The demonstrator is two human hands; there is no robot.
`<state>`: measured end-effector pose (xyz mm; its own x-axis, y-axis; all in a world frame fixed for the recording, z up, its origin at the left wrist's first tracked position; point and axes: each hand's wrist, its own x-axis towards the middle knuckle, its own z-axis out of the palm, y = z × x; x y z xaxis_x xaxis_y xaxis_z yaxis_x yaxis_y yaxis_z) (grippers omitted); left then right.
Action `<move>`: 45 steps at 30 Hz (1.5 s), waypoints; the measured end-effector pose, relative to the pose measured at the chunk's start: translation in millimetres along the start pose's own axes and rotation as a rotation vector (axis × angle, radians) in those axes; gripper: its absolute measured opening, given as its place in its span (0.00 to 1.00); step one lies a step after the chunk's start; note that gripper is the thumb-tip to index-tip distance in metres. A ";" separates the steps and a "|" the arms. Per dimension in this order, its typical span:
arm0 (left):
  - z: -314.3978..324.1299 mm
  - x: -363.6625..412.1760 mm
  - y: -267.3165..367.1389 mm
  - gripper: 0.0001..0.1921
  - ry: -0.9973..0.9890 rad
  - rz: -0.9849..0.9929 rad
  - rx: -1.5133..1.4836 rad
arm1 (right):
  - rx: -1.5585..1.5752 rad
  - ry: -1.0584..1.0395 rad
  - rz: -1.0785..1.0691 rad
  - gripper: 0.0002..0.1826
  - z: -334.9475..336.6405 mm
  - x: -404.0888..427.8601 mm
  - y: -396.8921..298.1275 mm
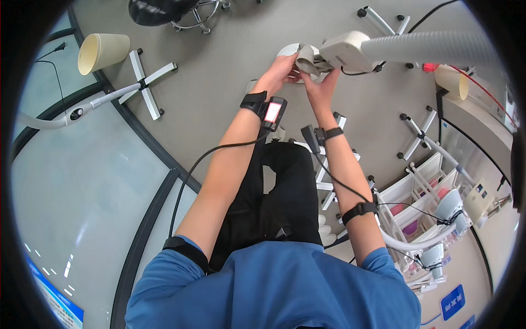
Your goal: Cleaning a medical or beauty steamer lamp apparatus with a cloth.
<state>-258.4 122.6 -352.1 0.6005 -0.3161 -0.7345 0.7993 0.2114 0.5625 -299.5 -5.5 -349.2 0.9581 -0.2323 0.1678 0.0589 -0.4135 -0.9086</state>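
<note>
Both my hands reach out to a grey cloth (307, 61) bunched at the face of a white device head (344, 50), which sits on a ribbed, flexible white arm. My left hand (282, 70) is at the cloth's left side, its fingers partly hidden beneath it. My right hand (322, 87) touches the cloth's lower edge with thumb and fingers raised. A white round part (288, 50) shows behind the cloth. Each wrist wears a black strap with a cabled sensor module.
A cream bin (104, 51) and a wheeled stand (144, 84) are at the upper left. A black stool (154, 10) stands at the top. Glass panels line the left. On the right, a white trolley (411, 197) holds bins, near lamp-like heads (450, 205) and further wheeled bases (420, 133).
</note>
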 end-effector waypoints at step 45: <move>-58.0 124.5 -2.5 0.26 -0.356 0.513 0.752 | 0.542 -0.135 -0.265 0.27 -12.7 41.5 87.6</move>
<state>-184.3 136.3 -467.0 0.7307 -0.6372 -0.2449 0.1457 -0.2049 0.9679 -258.1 -62.5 -416.9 0.9161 -0.0547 0.3971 0.4003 0.0727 -0.9135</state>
